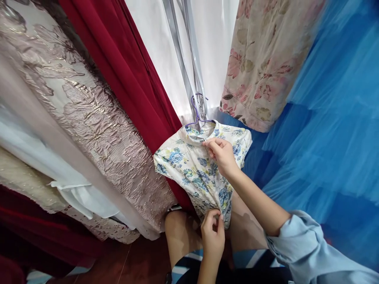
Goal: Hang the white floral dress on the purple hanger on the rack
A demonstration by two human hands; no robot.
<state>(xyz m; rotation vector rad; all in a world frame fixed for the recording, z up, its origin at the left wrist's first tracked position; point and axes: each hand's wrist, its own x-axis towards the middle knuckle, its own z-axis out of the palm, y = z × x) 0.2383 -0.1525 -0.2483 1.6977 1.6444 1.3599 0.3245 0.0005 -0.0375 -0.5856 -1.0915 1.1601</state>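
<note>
A small white blouse [194,173] printed with blue and yellow flowers hangs in front of me on a purple wire hanger [196,112]. At its collar, my right hand [221,154] pinches the front edge between thumb and fingers. Lower down, my left hand [212,228] grips the blouse near its bottom hem, fingers curled and closed. The cloth runs drawn between the two hands. Whether a fastener lies under my fingertips is hidden.
Grey ribbons [180,51] hang down to the hanger. To the left are a dark red cloth [118,67] and a pink brocade garment [91,118]. A floral cloth [260,67] and blue tulle [331,142] hang at right. Reddish floor [142,260] shows below.
</note>
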